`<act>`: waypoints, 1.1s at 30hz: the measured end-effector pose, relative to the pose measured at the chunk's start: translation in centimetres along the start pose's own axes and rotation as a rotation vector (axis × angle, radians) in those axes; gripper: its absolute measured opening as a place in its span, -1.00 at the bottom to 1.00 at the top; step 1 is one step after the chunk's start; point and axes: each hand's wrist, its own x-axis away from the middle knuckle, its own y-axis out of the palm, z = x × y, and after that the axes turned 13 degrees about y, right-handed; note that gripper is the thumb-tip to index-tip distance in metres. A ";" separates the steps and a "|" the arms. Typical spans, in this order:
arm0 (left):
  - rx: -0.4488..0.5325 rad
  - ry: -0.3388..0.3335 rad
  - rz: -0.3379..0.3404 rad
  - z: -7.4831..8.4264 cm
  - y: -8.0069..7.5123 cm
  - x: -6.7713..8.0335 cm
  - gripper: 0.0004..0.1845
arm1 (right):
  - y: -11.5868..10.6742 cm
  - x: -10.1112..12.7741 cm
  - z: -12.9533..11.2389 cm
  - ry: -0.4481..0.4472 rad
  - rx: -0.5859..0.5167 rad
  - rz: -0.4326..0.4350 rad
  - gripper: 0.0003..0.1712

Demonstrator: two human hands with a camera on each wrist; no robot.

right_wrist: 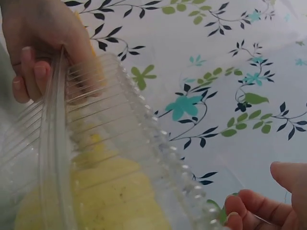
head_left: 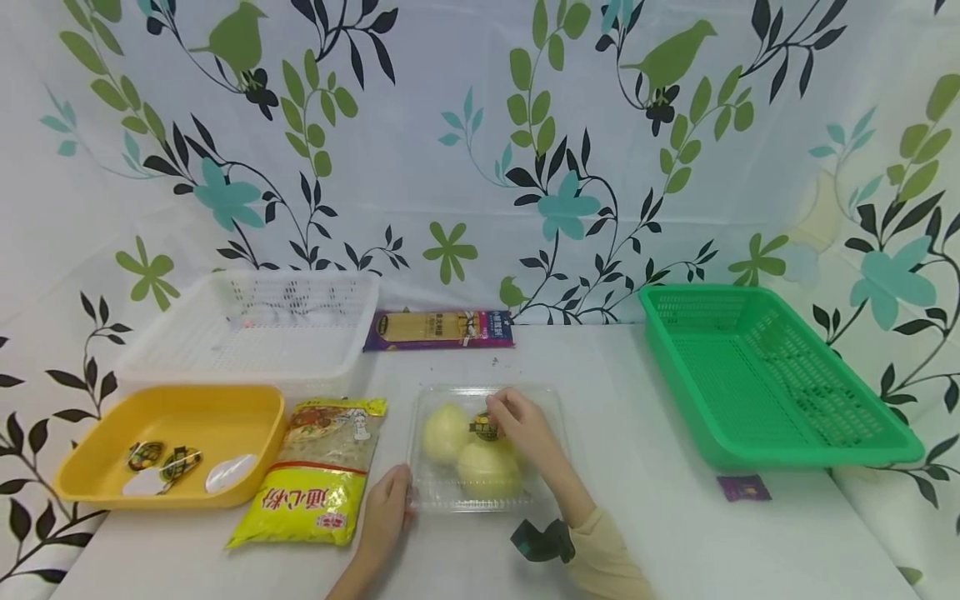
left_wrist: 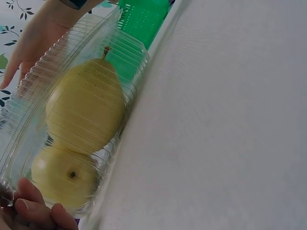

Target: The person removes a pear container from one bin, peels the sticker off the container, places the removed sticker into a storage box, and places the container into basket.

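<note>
From my far place I see, at the left side of the surface (head_left: pixel 622 400), a yellow tray (head_left: pixel 202 408) with two dark labels (head_left: pixel 180 462) and pale pieces inside. Behind it stands a white basket (head_left: pixel 300 333). To the right of the tray lies a yellow bag of pasta (head_left: pixel 315 479), and further back, a flat packet of noodles (head_left: pixel 431 327). Next comes my left hand (head_left: pixel 388 500), which grips the left edge of a clear plastic box (head_left: pixel 427 493) with bent fingers. The box is at the middle of the surface, in front of the noodles, and it contains pale yellow pears (head_left: pixel 489 471). My right hand (head_left: pixel 525 427) is above the box, beside a dark label (head_left: pixel 483 428); its fingers are loosely bent, apart from the thumb. I cannot tell if they touch this label. On the right side stands a green basket (head_left: pixel 750 408), with a small purple packet (head_left: pixel 744 488) just before it.
</note>
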 end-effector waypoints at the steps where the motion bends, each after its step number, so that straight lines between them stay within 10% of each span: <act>1: -0.001 -0.004 0.002 0.1 0.0 0.0 -0.62 | 0.1 -0.1 0.3 -0.012 0.014 0.003 -0.71; 13: -0.021 -0.080 -0.002 0.3 0.2 0.2 -0.63 | 0.4 -0.1 1.5 -0.074 0.014 -0.058 -0.78; 23: -0.028 -0.039 0.012 0.4 0.2 0.0 -0.63 | 1.1 -0.7 1.7 -0.134 0.198 0.107 -0.91; 33: 0.028 -0.043 0.010 0.4 0.3 0.0 -0.65 | 1.2 -0.5 1.9 -0.138 0.337 0.088 -0.65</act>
